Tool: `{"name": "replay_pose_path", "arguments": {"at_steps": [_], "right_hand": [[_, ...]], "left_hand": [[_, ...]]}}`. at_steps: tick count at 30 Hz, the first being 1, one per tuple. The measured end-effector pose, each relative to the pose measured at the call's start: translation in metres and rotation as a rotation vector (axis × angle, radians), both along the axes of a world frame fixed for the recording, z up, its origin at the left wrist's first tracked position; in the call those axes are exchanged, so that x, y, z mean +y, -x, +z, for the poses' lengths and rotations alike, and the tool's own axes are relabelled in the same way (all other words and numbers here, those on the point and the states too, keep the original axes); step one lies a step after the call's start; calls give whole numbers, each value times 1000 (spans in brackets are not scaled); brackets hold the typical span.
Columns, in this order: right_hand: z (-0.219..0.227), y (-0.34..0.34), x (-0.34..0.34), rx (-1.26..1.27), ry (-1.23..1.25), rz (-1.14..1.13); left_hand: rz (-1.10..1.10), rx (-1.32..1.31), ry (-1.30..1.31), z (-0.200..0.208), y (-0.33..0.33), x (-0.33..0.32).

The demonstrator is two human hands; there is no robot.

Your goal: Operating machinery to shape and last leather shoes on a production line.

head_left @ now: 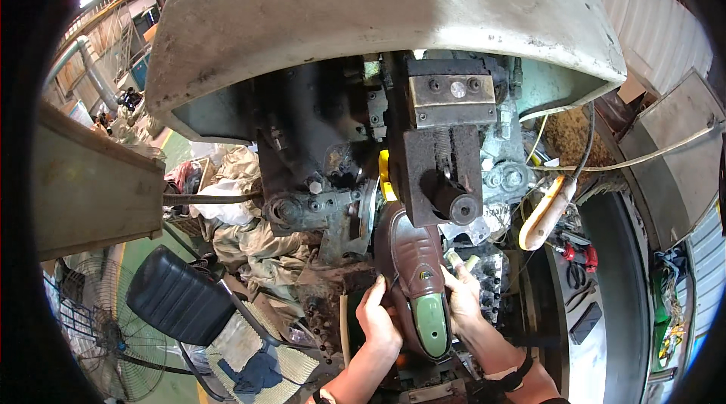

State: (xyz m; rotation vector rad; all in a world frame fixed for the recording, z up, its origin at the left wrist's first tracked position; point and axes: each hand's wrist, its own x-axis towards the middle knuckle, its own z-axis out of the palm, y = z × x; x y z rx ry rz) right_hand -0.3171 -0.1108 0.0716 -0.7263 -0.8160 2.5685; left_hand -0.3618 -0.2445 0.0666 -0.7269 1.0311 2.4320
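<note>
The left hand (378, 321) and right hand (464, 298) grasp a brown shoe (418, 256) on a green last (432, 322), its far end partly behind the machine (435, 166) just beyond the grip. Left of the grip are a black seat (181, 294), heaped cloth (249, 249) and a fan (110, 343) over green floor (177, 148); right, a pale shelf (586, 366) with tools (582, 255). Contact under the shoe is hidden, the machine's inside is murky, and the fan is cut off.

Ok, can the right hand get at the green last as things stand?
Probably yes: the right hand is on the shoe, right beside the green last, whose top shows bare in the opening with nothing over it. It may just need to loosen its hold.
</note>
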Motion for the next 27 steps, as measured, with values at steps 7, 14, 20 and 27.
{"name": "replay_pose_path", "arguments": {"at_steps": [7, 14, 20, 27], "right_hand": [[-21, 7, -1, -6, 21, -30], [-34, 9, 1, 36, -27, -36], [-45, 21, 0, 110, -59, -107], [-35, 20, 3, 9, -39, -92]], "left_hand": [[46, 37, -17, -27, 9, 4], [19, 46, -2, -49, 15, 4], [105, 183, -88, -70, 19, 12], [69, 153, -126, -65, 19, 14]]}}
